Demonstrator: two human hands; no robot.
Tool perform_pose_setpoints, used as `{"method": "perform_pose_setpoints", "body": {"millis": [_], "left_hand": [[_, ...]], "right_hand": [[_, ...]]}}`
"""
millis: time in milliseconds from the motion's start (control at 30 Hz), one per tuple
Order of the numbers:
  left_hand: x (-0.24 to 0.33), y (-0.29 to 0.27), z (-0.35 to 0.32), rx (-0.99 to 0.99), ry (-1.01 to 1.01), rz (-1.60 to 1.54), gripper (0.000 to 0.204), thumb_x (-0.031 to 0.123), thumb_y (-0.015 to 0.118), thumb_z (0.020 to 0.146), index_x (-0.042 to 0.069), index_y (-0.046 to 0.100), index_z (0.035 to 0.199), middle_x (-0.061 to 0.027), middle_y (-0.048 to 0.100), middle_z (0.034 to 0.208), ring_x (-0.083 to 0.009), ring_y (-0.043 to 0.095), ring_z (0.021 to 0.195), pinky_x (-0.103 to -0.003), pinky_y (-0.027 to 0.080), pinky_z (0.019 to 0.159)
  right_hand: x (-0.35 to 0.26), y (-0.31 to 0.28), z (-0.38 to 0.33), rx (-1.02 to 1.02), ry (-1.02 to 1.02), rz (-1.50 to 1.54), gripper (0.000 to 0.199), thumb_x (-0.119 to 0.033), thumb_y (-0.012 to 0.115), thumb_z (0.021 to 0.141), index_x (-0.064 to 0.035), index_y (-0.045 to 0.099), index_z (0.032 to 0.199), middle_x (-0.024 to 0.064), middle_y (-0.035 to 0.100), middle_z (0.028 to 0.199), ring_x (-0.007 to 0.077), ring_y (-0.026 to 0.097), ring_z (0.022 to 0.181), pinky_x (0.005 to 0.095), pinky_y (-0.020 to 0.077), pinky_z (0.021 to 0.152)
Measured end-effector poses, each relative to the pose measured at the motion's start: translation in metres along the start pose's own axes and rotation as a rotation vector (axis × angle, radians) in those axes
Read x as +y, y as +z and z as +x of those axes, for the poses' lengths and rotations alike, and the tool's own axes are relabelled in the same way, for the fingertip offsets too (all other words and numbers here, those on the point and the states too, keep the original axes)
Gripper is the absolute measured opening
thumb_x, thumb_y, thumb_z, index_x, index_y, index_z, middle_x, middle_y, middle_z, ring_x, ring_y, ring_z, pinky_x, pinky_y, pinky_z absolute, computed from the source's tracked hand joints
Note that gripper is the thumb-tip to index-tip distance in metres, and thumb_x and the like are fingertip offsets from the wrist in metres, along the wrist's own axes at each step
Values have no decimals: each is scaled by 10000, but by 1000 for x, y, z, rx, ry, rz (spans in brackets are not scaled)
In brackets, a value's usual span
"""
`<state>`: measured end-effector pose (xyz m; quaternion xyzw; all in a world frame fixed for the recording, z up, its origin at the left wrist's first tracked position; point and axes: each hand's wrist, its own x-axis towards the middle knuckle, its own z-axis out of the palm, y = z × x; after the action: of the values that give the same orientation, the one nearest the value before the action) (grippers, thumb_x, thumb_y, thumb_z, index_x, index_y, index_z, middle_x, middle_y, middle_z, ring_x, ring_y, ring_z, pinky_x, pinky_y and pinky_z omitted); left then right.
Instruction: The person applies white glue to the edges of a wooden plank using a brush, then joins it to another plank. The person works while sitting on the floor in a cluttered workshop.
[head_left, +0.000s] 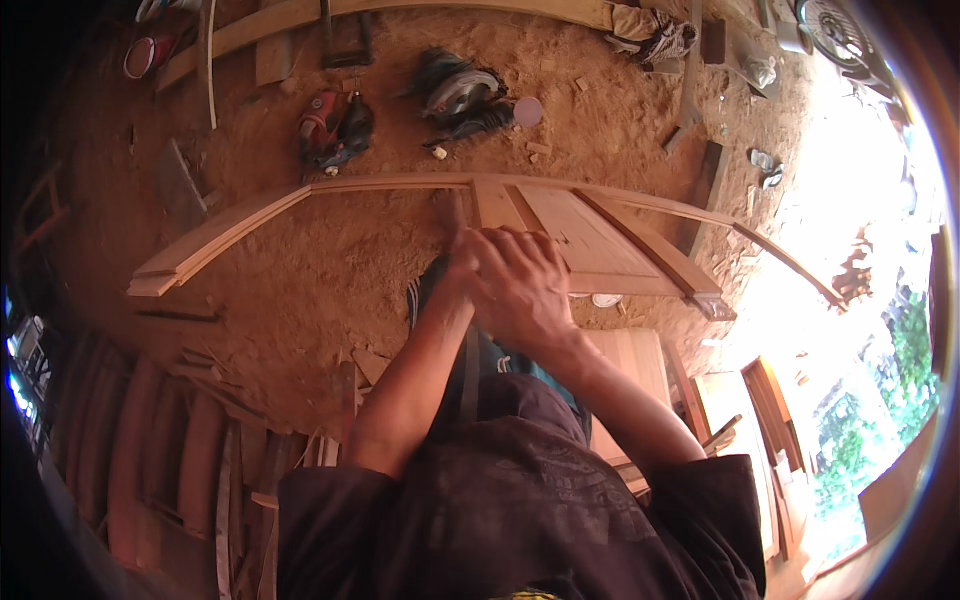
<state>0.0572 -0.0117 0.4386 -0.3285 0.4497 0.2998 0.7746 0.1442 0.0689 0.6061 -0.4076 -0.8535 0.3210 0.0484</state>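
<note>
My two hands are together over a pale wooden panel with a frame, near its left edge. My right hand lies over the left, its fingers bent and close together. Mostly covered by it, my left hand shows only its wrist side and a bit of thumb. A narrow brownish piece sticks out beyond the hands; whether it is a tool or wood I cannot tell. What the hands close on is hidden. A long curved wooden rail runs along the panel's far edge and past it on both sides.
On the dirt floor beyond the rail lie a circular saw and a red and dark power tool. Curved timbers stand stacked at the near left. Boards lean at the near right. A fan stands far right.
</note>
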Motion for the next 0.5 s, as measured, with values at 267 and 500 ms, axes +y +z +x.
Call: {"method": "perform_pose_setpoints", "body": {"millis": [267, 500], "left_hand": [[-8, -4, -2, -59, 21, -66, 504, 307, 503, 1140, -60, 571, 1479, -240, 686, 1382, -359, 735, 1243, -528, 632, 1062], [-13, 1, 1, -154, 47, -69, 535, 339, 468, 1151, -45, 553, 1514, -233, 661, 1429, -355, 711, 1292, -534, 617, 1091]], "right_hand": [[-3, -6, 23, -83, 64, -25, 528, -473, 782, 1020, -61, 708, 1342, 120, 774, 1181, 329, 739, 1103, 478, 524, 989], [-14, -5, -3, -28, 113, 45, 395, -359, 819, 976, -85, 758, 1254, 108, 785, 1127, 345, 758, 1078, 471, 569, 973]]}}
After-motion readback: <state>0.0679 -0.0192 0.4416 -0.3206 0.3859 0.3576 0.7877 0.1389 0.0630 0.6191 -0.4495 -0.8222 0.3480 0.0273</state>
